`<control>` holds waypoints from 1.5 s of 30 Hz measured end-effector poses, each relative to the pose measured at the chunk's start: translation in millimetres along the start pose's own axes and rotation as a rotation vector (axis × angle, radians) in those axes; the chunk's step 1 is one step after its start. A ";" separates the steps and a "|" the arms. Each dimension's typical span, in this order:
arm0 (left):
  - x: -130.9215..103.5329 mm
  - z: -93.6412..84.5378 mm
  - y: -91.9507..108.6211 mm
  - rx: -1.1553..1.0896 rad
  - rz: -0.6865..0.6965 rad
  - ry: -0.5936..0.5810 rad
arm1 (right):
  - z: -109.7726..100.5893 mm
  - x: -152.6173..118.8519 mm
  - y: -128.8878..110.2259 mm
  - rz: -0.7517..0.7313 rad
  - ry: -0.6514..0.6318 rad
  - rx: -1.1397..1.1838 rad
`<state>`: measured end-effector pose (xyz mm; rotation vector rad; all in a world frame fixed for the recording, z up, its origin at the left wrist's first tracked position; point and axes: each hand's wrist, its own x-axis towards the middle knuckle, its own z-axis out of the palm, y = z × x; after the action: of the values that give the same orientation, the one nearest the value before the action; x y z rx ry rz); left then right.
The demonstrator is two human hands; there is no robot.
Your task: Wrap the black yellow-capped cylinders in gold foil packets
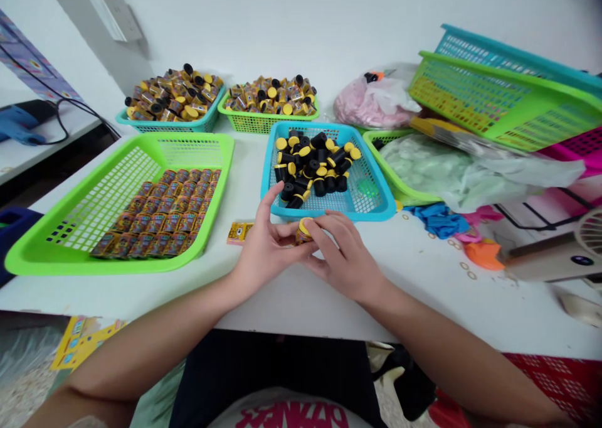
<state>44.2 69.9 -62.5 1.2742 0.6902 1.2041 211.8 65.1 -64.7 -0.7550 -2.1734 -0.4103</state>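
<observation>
Between my two hands, just in front of the blue basket, is a small canister with a yellow lid and a printed wrap. My left hand grips it from the left with thumb and fingers, its index finger raised. From the other side my right hand closes on it, fingertips at the lid; my fingers hide much of its body. Beside my left hand lies a flat stack of yellow printed labels. The blue basket holds several plain black canisters with yellow lids.
At left, a green basket contains rows of wrapped canisters. Two heaped baskets of wrapped canisters stand by the wall. Stacked baskets, plastic bags, deflated balloons and a fan crowd the right. A blue heat gun lies far left.
</observation>
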 end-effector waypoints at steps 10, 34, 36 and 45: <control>1.5 -8.6 4.9 0.040 -0.223 -0.292 | 5.1 0.0 -9.9 0.014 0.077 0.183; -20.2 -20.3 48.4 0.532 0.102 -0.158 | -0.4 5.6 -11.4 -0.126 0.128 0.244; -31.0 -31.7 64.9 0.650 0.108 0.000 | -1.9 19.2 -0.4 0.008 0.070 0.284; 6.2 -164.5 153.1 1.440 -0.099 0.387 | 29.0 98.2 85.1 0.508 -1.109 0.264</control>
<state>-147.8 110.8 47.0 2.0845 2.0906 0.7793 198.5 183.0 -4.4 -1.5606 -2.7516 0.7220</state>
